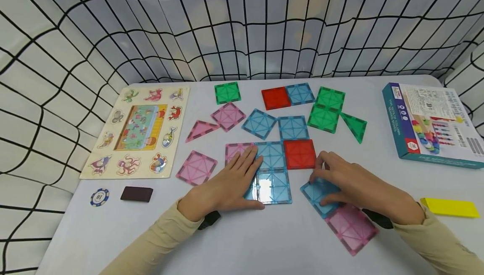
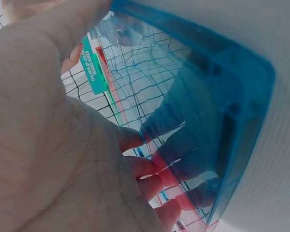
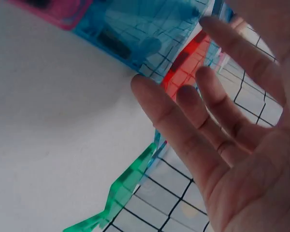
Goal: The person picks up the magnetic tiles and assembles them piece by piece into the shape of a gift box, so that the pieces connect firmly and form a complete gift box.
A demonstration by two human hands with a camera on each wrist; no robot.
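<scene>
My left hand [image 1: 228,180] lies with straight fingers over a joined block of clear magnetic tiles. Its fingertips rest on a pink tile [image 1: 233,150], next to a blue tile [image 1: 270,154], with a glossy blue tile [image 1: 277,187] below that. A red tile [image 1: 300,154] adjoins the block's upper right. To the right, my right hand [image 1: 355,184] pinches a tilted blue tile [image 1: 314,193] by its edges between thumb and fingers. A pink tile [image 1: 351,229] sits against that tile's lower edge. In the right wrist view a fingertip [image 3: 144,87] meets the blue tile's corner [image 3: 135,53].
Behind the block lie more tiles: pink [image 1: 228,116], blue [image 1: 260,124], green [image 1: 227,93] and a green triangle [image 1: 355,126]. A sea-animal puzzle board [image 1: 177,134] is at left, a boxed game [image 1: 442,119] at right. A yellow block [image 1: 450,208] lies near the right sleeve.
</scene>
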